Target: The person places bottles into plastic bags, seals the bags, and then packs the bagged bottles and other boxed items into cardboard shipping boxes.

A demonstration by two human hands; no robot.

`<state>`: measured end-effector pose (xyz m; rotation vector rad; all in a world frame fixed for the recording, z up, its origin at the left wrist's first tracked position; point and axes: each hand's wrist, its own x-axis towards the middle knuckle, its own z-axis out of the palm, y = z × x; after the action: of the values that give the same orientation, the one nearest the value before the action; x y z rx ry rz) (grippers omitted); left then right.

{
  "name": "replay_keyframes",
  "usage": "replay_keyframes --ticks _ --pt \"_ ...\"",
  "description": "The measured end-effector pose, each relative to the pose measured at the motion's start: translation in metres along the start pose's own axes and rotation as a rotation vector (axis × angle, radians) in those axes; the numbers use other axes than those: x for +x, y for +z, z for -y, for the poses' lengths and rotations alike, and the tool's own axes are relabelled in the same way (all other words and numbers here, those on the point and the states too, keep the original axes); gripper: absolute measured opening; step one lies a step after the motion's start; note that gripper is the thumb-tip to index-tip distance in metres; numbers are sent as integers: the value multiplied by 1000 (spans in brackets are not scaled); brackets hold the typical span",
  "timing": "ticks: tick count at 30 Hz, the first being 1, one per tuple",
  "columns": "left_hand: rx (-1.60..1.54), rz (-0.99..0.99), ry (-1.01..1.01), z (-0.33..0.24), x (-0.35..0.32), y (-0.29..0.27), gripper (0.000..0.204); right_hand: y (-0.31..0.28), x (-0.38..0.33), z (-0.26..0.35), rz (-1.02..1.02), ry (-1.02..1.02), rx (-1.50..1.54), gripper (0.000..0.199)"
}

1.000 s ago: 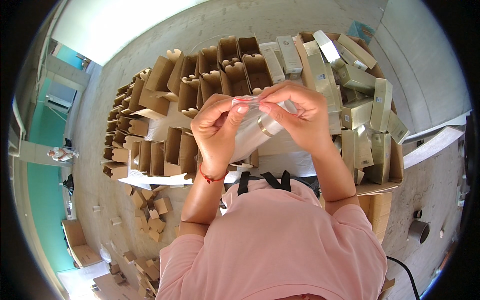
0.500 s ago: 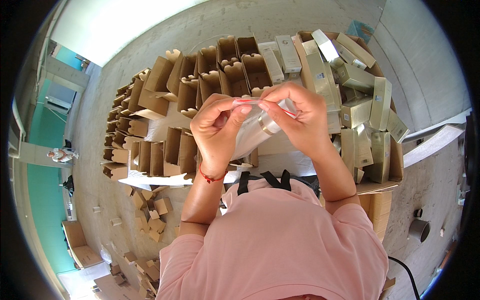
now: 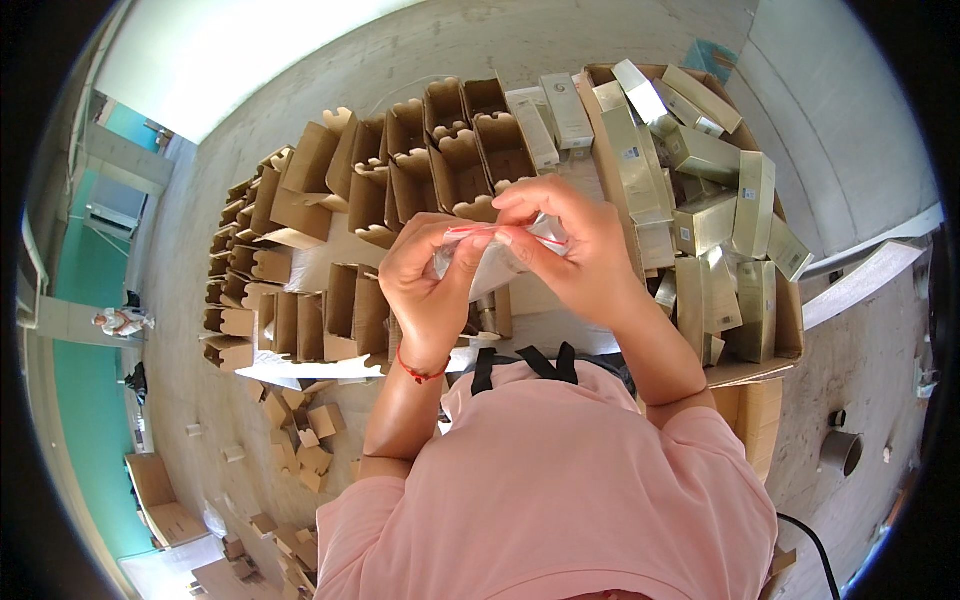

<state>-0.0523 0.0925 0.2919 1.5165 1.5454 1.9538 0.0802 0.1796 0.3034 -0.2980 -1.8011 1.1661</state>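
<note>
While both hands are meeting near the centre of the frame, the left hand (image 3: 425, 275) and right hand (image 3: 580, 245) are pinching a clear plastic bag (image 3: 495, 268) along its red-lined mouth, fingers (image 3: 535, 193) and thumbs pressing the film between them, tips nearly touching. The bag is hanging over the white table (image 3: 315, 265). Its film is looking thin and floppy, creasing rather than holding a shape; probably very light, soft, a bit slippery. The red edge is seeming stiffer than the rest, so it is likely offering the best hold, one pinch per side; gripping lower would probably just be crumpling the film. Hard sideways pulling could be risking a tear. A metallic-looking cylinder (image 3: 487, 312) is showing just below the bag; whether it is sitting inside or behind, I can't tell from this view, so the load is unclear. Open brown boxes (image 3: 410, 165) are standing from upper left to upper centre; gold boxes (image 3: 705, 225) are lying jumbled in a big carton (image 3: 610, 170), upper right.
</note>
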Motion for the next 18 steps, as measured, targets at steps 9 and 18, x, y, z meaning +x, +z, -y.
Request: replay_keyframes --ticks 9,18 --pt "0 -44 -56 3 -25 -18 5 5 -23 -23 136 -83 -128 8" --pt "34 -76 -125 21 -45 -50 4 24 -30 -33 191 66 -29 20"
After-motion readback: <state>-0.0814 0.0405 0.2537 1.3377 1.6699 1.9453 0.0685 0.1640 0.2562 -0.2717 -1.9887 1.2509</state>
